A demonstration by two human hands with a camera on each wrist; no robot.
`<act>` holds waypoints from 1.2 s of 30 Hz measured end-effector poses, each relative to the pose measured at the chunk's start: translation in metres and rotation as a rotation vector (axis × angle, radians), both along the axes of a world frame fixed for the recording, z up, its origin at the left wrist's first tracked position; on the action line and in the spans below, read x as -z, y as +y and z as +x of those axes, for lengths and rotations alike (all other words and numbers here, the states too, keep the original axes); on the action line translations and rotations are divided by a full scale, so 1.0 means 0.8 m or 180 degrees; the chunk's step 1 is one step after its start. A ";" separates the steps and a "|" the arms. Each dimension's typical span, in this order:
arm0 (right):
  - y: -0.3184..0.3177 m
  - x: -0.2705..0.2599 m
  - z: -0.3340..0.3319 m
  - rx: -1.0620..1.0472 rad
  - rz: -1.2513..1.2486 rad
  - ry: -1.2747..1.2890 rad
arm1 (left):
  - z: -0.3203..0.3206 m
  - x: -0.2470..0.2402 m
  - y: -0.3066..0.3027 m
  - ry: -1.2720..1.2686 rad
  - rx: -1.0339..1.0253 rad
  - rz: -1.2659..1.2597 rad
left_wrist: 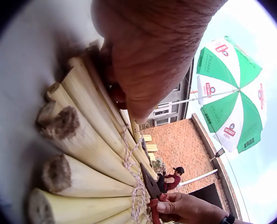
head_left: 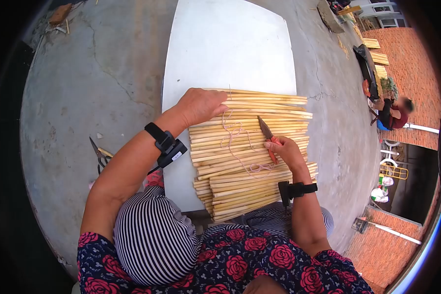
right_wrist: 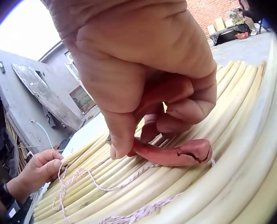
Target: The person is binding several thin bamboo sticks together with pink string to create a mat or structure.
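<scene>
A row of pale, cut stalks (head_left: 250, 134) lies side by side across a white board, with pink-and-white string (head_left: 236, 131) running over them in loose loops. At the far edge of the row my left hand (head_left: 203, 104) grips the outermost stalk (left_wrist: 99, 84) with curled fingers; its fingertips are partly hidden. The string emerges close by these fingers. My right hand (head_left: 286, 151) holds pliers (head_left: 265, 128) by their red handles (right_wrist: 176, 154), above the middle of the row. The pliers' dark, pointed nose is directed toward the far edge, away from my body.
The white board (head_left: 230, 44) extends beyond the stalks. Scissors (head_left: 100, 154) lie to the left on the concrete floor (head_left: 112, 63). A seated person (head_left: 399, 112) is at the right, by a brick wall (head_left: 406, 63). A green-and-white umbrella (left_wrist: 236, 88) stands overhead.
</scene>
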State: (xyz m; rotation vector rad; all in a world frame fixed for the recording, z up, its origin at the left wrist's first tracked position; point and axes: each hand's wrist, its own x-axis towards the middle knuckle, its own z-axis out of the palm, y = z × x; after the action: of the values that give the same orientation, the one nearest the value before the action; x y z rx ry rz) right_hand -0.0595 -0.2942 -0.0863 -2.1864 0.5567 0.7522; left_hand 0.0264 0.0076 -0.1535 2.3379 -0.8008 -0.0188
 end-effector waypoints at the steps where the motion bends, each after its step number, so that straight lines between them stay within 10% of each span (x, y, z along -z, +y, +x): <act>1: -0.005 -0.001 -0.001 0.0039 0.0167 -0.0036 | -0.002 0.002 0.000 -0.0041 -0.0006 -0.0046; 7: 0.025 -0.054 0.008 0.0480 0.0755 -0.1107 | -0.001 0.002 -0.001 -0.0060 0.0001 -0.0051; 12: 0.016 -0.039 0.016 0.0636 0.3539 -0.0953 | 0.002 0.003 -0.002 -0.0056 0.0021 0.0017; 16: 0.064 -0.053 0.046 0.0591 0.3148 -0.2088 | -0.003 0.001 -0.001 0.0011 -0.0028 -0.0053; 23: 0.059 -0.095 0.081 0.0063 0.3106 -0.1623 | -0.001 -0.004 0.001 0.0140 0.0031 0.0094; 27: 0.062 -0.089 0.093 -0.1508 -0.0752 -0.0637 | 0.000 -0.002 -0.001 0.0026 0.0024 -0.0017; 36: 0.072 -0.068 0.115 -0.3019 -0.1651 -0.0793 | 0.000 0.000 0.000 -0.0065 0.0015 0.0043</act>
State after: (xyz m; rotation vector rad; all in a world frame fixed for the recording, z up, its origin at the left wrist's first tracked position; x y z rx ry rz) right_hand 0.0326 -0.2363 -0.0318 -2.9829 -0.5380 0.8258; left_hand 0.0261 0.0077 -0.1535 2.3525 -0.8188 -0.0024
